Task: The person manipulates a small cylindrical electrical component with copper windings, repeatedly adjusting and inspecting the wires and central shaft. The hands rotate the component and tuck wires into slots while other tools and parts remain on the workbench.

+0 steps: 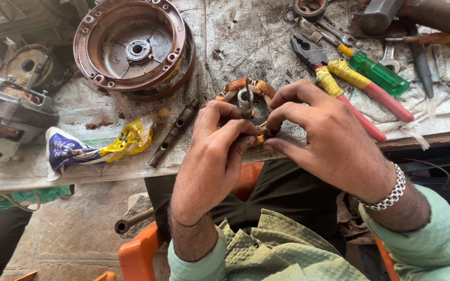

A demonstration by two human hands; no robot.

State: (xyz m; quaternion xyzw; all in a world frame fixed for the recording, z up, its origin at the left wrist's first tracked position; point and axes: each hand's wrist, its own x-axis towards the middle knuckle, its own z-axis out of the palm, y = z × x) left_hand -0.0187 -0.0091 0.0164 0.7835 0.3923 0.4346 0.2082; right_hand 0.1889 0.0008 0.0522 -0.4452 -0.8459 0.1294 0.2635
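A round stator with copper windings and a short metal shaft in its middle rests at the near edge of the worktable. My left hand grips its near left side, fingers curled over the coils. My right hand, with a metal chain bracelet at the wrist, pinches the windings on the near right side. Both hands cover the lower half of the stator.
A brown round motor housing lies at the back left. A dark metal rod and a crumpled yellow and blue wrapper lie left of my hands. Pliers, a green-handled screwdriver, spanners and a hammer sit right. An orange stool is below.
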